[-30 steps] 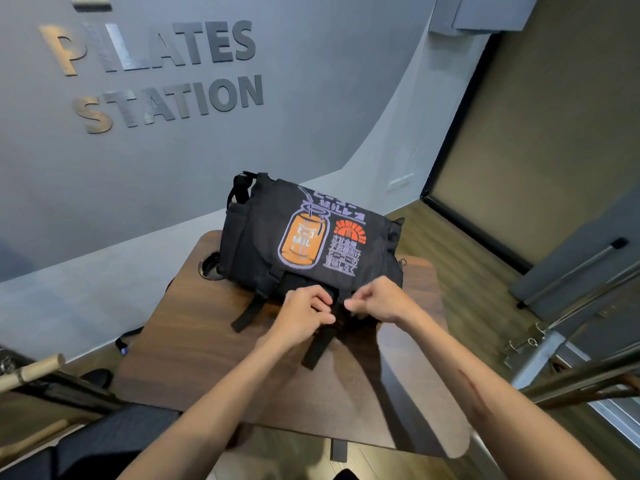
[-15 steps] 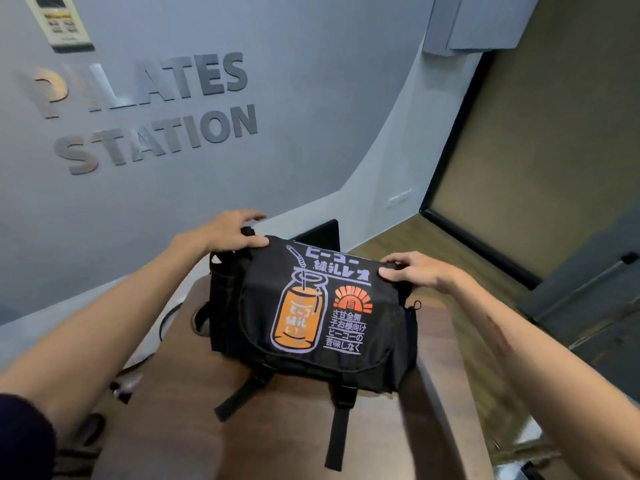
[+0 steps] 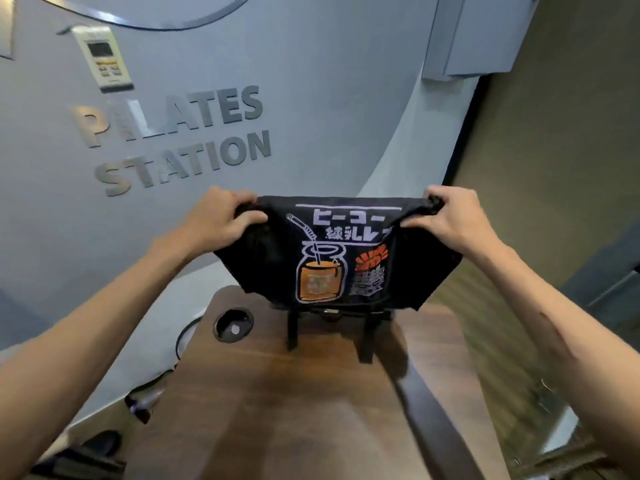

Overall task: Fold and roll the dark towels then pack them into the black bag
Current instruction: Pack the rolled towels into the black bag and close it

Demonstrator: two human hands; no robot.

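The black bag (image 3: 346, 258), printed with an orange jar and white lettering, hangs in the air above the far end of the wooden table (image 3: 311, 410). My left hand (image 3: 221, 220) grips its top left corner. My right hand (image 3: 446, 220) grips its top right corner. The flap faces me and two black straps dangle from the bag's bottom edge down to the tabletop. No dark towels show in this view.
A round cable hole (image 3: 232, 324) sits in the table's far left corner, with a cable running down beside it. A grey wall with metal lettering (image 3: 173, 133) stands behind. Wooden floor lies to the right and a dark shoe (image 3: 100, 445) at lower left.
My hands left the front buckles, moved to the bag's top corners, and lifted the bag off the table. The camera has tilted upward.
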